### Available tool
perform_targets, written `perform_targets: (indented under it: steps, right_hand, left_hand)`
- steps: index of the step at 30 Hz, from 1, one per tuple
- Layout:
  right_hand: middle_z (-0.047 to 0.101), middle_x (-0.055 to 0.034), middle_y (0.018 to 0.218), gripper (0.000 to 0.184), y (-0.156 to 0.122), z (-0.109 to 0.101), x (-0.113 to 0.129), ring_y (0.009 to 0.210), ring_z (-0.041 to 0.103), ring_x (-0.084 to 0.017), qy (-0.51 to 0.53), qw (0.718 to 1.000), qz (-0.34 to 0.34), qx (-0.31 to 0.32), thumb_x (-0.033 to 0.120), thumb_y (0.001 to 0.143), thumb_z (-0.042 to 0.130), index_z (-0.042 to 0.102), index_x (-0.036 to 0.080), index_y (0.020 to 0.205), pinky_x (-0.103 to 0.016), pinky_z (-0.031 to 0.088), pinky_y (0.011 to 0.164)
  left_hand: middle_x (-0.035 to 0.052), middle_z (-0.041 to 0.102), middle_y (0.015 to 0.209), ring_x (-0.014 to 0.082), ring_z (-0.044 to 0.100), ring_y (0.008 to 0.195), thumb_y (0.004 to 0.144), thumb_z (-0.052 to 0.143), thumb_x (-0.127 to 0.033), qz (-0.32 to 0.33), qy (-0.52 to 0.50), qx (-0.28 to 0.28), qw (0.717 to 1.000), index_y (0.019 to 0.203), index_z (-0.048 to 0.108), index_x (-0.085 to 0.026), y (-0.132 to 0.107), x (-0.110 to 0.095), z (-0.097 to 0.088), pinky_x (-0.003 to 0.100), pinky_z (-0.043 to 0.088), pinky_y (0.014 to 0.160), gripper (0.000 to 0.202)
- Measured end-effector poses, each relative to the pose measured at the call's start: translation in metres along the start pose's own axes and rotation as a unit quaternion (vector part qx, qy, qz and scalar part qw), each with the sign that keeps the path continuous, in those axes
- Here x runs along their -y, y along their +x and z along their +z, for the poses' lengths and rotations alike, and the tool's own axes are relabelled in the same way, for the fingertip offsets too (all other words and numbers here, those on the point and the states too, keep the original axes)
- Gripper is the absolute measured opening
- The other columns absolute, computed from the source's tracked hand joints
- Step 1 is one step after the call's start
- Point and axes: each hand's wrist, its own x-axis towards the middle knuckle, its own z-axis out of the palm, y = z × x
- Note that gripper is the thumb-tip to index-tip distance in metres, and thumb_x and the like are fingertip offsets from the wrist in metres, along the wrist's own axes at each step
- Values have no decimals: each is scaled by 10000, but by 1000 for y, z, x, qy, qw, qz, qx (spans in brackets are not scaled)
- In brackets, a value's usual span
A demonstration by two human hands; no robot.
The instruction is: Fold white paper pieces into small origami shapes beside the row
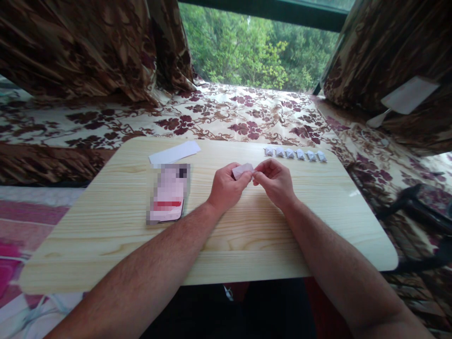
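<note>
Paper pieces (290,153): six folded, one in progress

Six in row, far right of surface (240,235). Seventh paper (242,170), apparently part-folded: gripped in left hand (228,186), end pinched by right hand (275,182), mid-surface. Flat strip (174,152), far left: unfolded.

The left hand (226,187) hides part of the held paper (243,168). Blocky blur covers most of the phone (170,189). Both curtains (106,47) run past the top edge.
</note>
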Motion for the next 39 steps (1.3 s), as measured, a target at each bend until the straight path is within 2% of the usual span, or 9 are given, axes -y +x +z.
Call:
perform_targets:
  steps: [2, 5, 21, 28, 39]
  right_hand:
    - [635, 28, 640, 207, 1, -2, 0, 535, 583, -112, 7, 1000, 10, 17, 320, 732, 751, 611, 189, 810, -252, 480, 517]
    - [626, 22, 593, 189, 0, -3, 1, 517, 568, -106, -12, 999, 15, 27, 334, 760, 736, 635, 175, 773, -244, 458, 510]
    - [608, 26, 549, 127, -1, -1, 2, 489, 530, -93, -42, 999, 23, 15, 278, 774, 677, 642, 164, 734, -227, 410, 497]
    - [607, 28, 541, 116, 0, -1, 4, 487, 539, -95, -20, 999, 39, 2, 270, 769, 667, 641, 161, 739, -228, 420, 506]
    - [610, 27, 547, 105, 1, -1, -1, 481, 541, -98, -3, 999, 48, 14, 262, 769, 662, 631, 165, 745, -230, 423, 502]
  left_hand:
    - [-21, 559, 566, 109, 473, 526, 802, 659, -391, 4, 2, 0, 1000, 675, 610, -168, 0, 0, -1, 245, 348, 507, 261]
    - [-22, 558, 572, 109, 475, 535, 806, 656, -388, 7, 7, -2, 1000, 675, 606, -170, 1, 1, -1, 244, 349, 510, 260]
    - [-26, 545, 561, 102, 461, 530, 796, 663, -392, 9, 23, -11, 1000, 678, 624, -160, 1, 1, 0, 239, 331, 506, 263]
    - [-21, 579, 593, 102, 493, 539, 752, 687, -300, -10, -28, 28, 999, 694, 606, -158, 1, -1, 2, 234, 368, 505, 173]
    - [-13, 574, 534, 97, 483, 488, 743, 651, -244, -40, -27, 15, 999, 628, 604, -158, 3, 2, 2, 232, 361, 473, 151]
